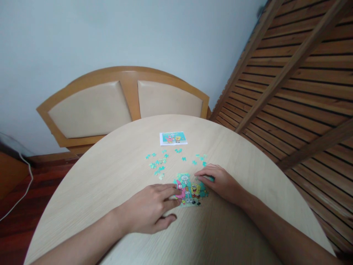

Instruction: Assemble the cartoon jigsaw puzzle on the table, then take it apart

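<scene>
A partly joined jigsaw puzzle [188, 191] lies on the table, showing a pink starfish, a grey-green figure and a yellow sponge figure on turquoise. My left hand [154, 208] rests over its left edge, fingers stretched out and thumb apart, holding nothing. At the puzzle's upper right, my right hand [216, 180] is closed in a pinch on a small puzzle piece [196, 177], mostly covered by the fingertips. That hand hides part of the puzzle's right side. Loose turquoise pieces [157, 162] are scattered beyond my left hand, and a few more [202, 158] lie just past my right hand.
A reference picture card [174, 138] lies farther back on the round wooden table [110, 173]. Behind the table stands a bench with cream padded panels [92, 108] against a pale wall. A slatted wooden screen [292, 81] rises at the right. A white cable [29, 176] hangs at left.
</scene>
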### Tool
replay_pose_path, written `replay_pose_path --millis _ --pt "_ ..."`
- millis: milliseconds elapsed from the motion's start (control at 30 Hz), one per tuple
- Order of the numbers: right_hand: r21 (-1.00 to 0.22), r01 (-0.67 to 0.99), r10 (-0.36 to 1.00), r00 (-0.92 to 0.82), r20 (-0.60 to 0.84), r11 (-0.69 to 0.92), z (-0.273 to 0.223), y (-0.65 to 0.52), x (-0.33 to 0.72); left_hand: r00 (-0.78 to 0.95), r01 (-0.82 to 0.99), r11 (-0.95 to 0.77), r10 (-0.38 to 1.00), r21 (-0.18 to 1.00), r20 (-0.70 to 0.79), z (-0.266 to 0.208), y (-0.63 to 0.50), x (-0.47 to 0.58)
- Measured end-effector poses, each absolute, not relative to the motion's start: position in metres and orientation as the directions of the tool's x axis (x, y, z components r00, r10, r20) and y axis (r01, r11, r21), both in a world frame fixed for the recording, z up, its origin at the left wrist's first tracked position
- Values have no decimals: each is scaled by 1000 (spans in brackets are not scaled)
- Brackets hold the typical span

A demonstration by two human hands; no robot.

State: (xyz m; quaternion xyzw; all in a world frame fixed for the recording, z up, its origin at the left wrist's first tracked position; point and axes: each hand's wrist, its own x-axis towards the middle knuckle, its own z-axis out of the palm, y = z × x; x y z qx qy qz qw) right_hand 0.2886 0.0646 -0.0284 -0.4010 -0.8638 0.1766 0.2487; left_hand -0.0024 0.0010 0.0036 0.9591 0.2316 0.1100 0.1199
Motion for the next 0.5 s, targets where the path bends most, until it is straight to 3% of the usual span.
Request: replay_pose_path --millis 333,500 --pt "-502 643 812 -512 280 579 -28 65 288 867 420 -853 479 310 142 1 5 -5" --pt "-558 656 858 -438 268 509 -27 63 283 867 404 -857 470 319 167 2 4 -5"
